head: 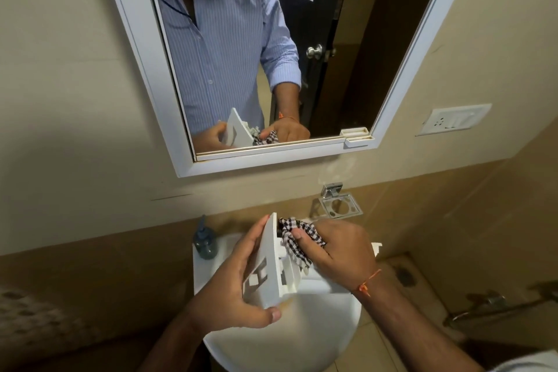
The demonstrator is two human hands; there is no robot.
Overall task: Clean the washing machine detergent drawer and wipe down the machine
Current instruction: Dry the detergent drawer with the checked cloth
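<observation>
Both forearms bare. Right wrist has a thin orange thread point(369, 280) tied round it w/ a small knot. Mirror reflection shows a light blue shirt point(223, 39) w/ fine pinstripes – button front, sleeve rolled up approx. to the elbow.

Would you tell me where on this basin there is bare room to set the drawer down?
Bare patches: the sink bowl's near side below the left hand, and the wall-mounted soap holder. Crowded: the back rim, with the soap bottle at left and the drawer, cloth and right hand over the middle.
</observation>
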